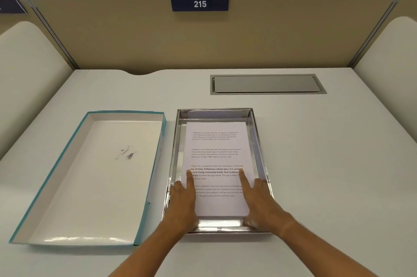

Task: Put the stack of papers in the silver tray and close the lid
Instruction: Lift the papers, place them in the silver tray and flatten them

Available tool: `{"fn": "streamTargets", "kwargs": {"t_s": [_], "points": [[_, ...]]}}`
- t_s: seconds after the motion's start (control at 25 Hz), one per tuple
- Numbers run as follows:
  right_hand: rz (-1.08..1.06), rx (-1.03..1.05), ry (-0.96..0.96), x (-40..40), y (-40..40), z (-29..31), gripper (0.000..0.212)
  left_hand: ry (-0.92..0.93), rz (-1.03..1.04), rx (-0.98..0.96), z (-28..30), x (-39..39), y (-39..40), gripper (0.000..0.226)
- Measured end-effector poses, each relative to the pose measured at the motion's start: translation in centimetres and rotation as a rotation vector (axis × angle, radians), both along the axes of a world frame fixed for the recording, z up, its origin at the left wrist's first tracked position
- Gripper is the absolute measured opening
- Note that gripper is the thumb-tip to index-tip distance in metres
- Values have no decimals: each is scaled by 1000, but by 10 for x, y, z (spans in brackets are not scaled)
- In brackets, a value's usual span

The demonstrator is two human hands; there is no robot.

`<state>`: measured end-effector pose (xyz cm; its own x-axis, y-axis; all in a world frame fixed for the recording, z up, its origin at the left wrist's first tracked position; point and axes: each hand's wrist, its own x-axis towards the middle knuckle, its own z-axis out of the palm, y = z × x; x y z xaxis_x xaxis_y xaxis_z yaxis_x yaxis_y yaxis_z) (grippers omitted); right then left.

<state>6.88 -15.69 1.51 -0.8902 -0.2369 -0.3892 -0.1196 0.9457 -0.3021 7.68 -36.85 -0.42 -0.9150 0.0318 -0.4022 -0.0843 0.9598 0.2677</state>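
Observation:
A stack of printed white papers point(216, 154) lies flat inside the silver tray point(215, 114) at the middle of the desk. My left hand point(184, 202) rests on the stack's near left part, index finger stretched out on the sheet. My right hand point(256, 200) rests on the near right part the same way. Both hands lie flat with fingers apart and grip nothing. The lid point(90, 177), white inside with a teal rim, lies upside down on the desk to the left of the tray.
The white desk point(327, 163) has a grey cable hatch point(266, 84) behind the tray. Tan partitions close the back and sides. A blue sign reading 215 point(200, 3) hangs on the back panel.

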Motion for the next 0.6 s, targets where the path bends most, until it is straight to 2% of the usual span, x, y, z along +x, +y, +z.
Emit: {"fn": "streamTargets", "kwargs": {"t_s": [0.16,0.28,0.32,0.4,0.52,0.56,0.6], "points": [[-19,2,-103,-1,0,5,126,-65,-3,35,5,-3,1,129],[-149,-127,-253,-19,2,20,122,-166,145,265,11,-23,-8,138],[-219,-206,-242,-29,2,25,110,-139,209,352,15,-31,-9,133],[-400,-420,-173,-43,-1,37,70,-39,330,508,26,-45,-6,103],[-621,-614,-137,-54,-11,47,25,-7,496,622,44,-60,6,73],[-672,-657,-145,-56,-13,51,11,-36,546,623,45,-63,9,68],[-709,-682,-159,-59,-15,50,13,-53,571,613,47,-66,10,66]]}}
